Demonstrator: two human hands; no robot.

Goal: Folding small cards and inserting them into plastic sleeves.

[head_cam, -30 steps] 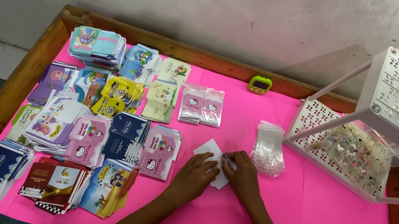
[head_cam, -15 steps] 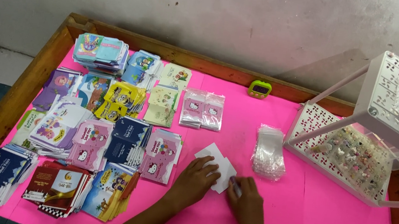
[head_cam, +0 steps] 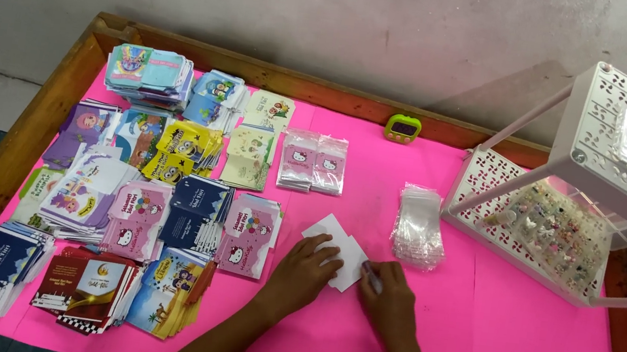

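The left hand (head_cam: 306, 267) presses flat, fingers spread, on white cards (head_cam: 340, 247) lying mid-desk on the pink sheet (head_cam: 519, 344). The right hand (head_cam: 388, 298), at the cards' 4 o'clock, has its grip closed on a pen (head_cam: 367, 272) whose tip meets the card edge; this looks like the marking step, calling for a steady card. Clear bags (head_cam: 418, 226) lie at 2 o'clock, colourful envelope stacks (head_cam: 146, 202) at 9.
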